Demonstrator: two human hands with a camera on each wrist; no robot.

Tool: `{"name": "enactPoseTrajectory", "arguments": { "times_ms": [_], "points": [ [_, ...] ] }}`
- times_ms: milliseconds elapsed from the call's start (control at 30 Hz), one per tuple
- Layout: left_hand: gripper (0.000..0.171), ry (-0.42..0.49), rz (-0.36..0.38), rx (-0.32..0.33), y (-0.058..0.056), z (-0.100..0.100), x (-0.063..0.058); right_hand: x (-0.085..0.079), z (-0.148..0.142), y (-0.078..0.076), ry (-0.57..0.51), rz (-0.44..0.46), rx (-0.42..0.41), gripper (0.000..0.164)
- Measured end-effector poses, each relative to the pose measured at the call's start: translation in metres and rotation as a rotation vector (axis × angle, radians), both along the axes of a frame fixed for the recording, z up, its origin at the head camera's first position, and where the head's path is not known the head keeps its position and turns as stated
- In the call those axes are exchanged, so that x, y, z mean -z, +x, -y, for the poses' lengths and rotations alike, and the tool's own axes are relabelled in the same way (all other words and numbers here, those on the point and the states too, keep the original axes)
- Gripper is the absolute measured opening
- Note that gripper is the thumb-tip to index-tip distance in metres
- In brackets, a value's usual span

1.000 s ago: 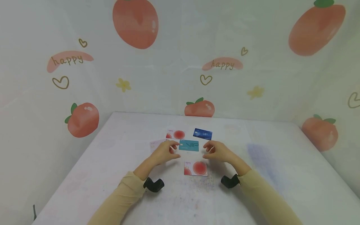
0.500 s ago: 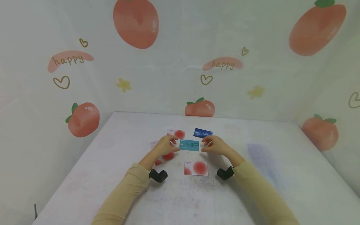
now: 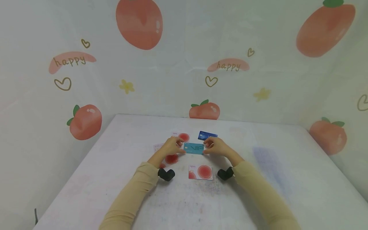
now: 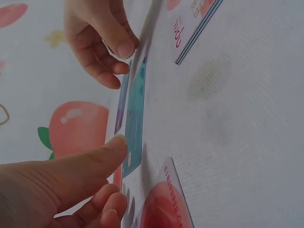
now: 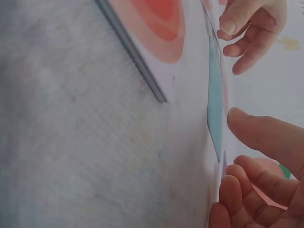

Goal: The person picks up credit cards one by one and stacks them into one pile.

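Lying near the middle of a white table (image 3: pixel 258 191), a teal card (image 3: pixel 194 149) marked VIP, long axis running left to right across the head view, lettering upright toward the wearer. Pinched at both short ends: left hand (image 3: pixel 171 147) at the left end, right hand (image 3: pixel 215 146) at the right end. Seen from the left wrist, the teal card (image 4: pixel 135 118) appears edge-on as a narrow strip, left thumb (image 4: pixel 102 156) pressing its near end and the fingers curled beneath, while the right hand (image 4: pixel 97 40) grips the far end with bent fingers. Seen from the right wrist, the same card (image 5: pixel 214 102) again as a thin teal sliver, right thumb (image 5: pixel 266 137) laid at its near end, fingers (image 5: pixel 237 194) curled below, left hand (image 5: pixel 249 28) closed on the far end. Whether the card is raised off the table or flat on it cannot be told.

Spread around it, all flat on the table, well apart from any container: a dark blue card (image 3: pixel 207 135) just beyond, partly covered by the right hand; a white card with a red circle (image 3: pixel 181 136) beyond on the left; another such card (image 3: pixel 169 159) under the left wrist; a pale card (image 3: pixel 158 147) further left; a white card with red circles (image 3: pixel 200 172) nearer the wearer, between the two beige sleeves. Behind the table, a backdrop (image 3: pixel 184 64) printed with peaches, hearts and "happy".
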State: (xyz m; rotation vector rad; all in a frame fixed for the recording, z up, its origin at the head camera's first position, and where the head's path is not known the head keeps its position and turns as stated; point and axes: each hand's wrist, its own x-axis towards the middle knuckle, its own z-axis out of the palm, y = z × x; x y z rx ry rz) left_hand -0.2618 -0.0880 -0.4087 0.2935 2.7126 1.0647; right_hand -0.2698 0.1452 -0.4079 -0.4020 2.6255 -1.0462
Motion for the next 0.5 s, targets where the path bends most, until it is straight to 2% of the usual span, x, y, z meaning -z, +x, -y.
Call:
{"name": "enactPoseTrajectory", "arguments": {
  "times_ms": [300, 500],
  "points": [
    [0.051, 0.021, 0.060, -0.035, -0.0030, -0.0037, -0.0017, 0.0049, 0.0069, -0.0050, 0.037, 0.039, 0.022, 0.044],
    [0.049, 0.009, 0.073, -0.048, -0.0049, -0.0056, -0.0005, 0.0043, 0.0100, -0.0038, 0.054, 0.050, 0.049, 0.045]
  ]
}}
